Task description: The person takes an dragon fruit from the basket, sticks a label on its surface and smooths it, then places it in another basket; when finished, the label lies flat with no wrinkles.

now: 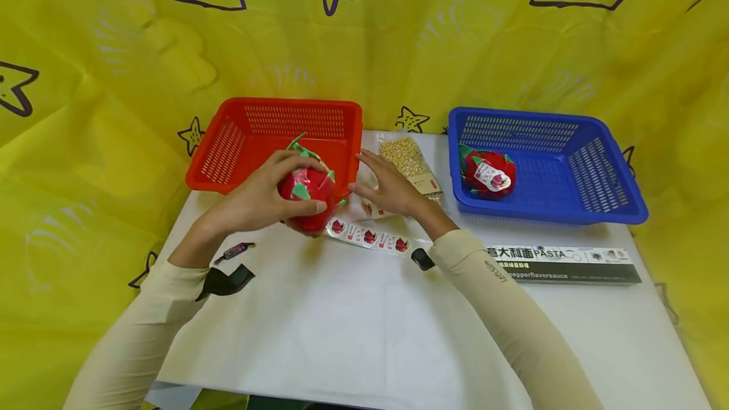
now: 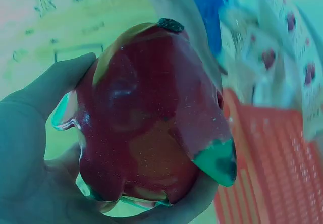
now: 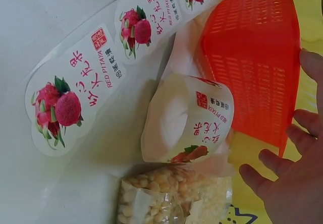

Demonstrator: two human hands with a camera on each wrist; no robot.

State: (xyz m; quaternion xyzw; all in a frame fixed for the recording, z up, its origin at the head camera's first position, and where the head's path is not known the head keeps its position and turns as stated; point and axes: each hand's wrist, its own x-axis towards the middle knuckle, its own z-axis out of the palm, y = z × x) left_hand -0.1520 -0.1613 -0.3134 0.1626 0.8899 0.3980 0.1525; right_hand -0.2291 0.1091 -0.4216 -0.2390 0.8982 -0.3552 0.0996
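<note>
My left hand (image 1: 267,195) grips a red dragon fruit (image 1: 310,188) with green scales, thumb and fingers round its sides, at the front right of the red basket (image 1: 273,128). The left wrist view shows the dragon fruit (image 2: 141,118) up close, without a label on the side that faces it. My right hand (image 1: 393,185) has its fingers spread beside the red basket (image 3: 247,47); whether a fingertip touches the rim, I cannot tell. Below that hand lies a label roll (image 3: 186,118) printed RED PITAYA, its label strip (image 1: 370,237) trailing across the table.
A bag of yellow kernels (image 1: 405,157) lies between the baskets. The blue basket (image 1: 552,207) holds a labelled dragon fruit (image 1: 492,176). In front of it lies a pasta box (image 1: 569,271). A small purple packet (image 1: 235,252) lies near my left wrist. A yellow curtain (image 1: 387,49) hangs behind.
</note>
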